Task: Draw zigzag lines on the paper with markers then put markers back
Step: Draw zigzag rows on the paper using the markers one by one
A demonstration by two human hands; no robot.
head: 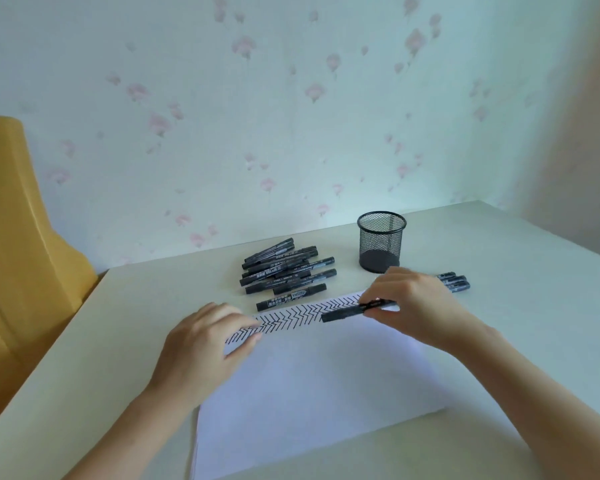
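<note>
A white sheet of paper lies on the table, with rows of black zigzag lines along its far edge. My right hand pinches a black marker that lies almost flat over the zigzags, its free end pointing left. My left hand rests on the paper's far left corner with fingers loosely bent, holding nothing. A pile of several black markers lies beyond the paper. An empty black mesh pen cup stands to the right of the pile.
A few more black markers lie behind my right hand. The pale table ends at a flowered wall behind. A yellow chair stands off the table's left edge.
</note>
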